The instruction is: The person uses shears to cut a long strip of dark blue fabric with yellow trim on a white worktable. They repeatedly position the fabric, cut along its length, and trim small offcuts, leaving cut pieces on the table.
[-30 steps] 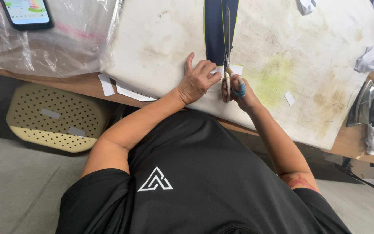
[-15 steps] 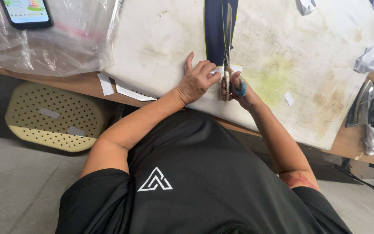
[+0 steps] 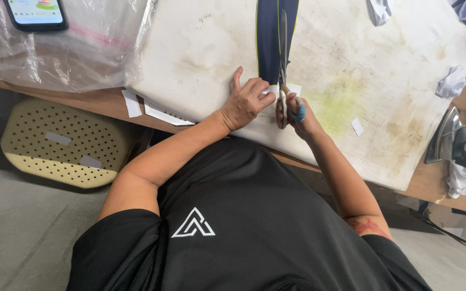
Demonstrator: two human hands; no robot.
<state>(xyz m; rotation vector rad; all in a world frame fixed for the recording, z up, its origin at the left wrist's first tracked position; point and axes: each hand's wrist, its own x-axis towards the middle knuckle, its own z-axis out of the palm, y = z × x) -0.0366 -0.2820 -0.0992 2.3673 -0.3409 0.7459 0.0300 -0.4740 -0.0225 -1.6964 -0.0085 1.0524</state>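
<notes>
Right hand (image 3: 296,114), frame centre, grips scissors (image 3: 283,59) laid along navy fabric strip (image 3: 269,40). Left hand (image 3: 248,99), fingers curled, pins strip's end flat on worktop (image 3: 200,59).

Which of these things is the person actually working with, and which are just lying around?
In use: scissors in the right hand; dark fabric strip pressed by the left hand; stained pad.
Lying about: phone, plastic bags, iron, perforated basket.

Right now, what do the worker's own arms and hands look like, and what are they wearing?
Both arms are bare from the short sleeves of a black T-shirt with a white triangular mark on it. The left hand wears no glove or ring that shows. The right hand has a blue wrap on one of its fingers. A reddish marking shows on the right upper arm. No watch or bracelet is visible.
</notes>
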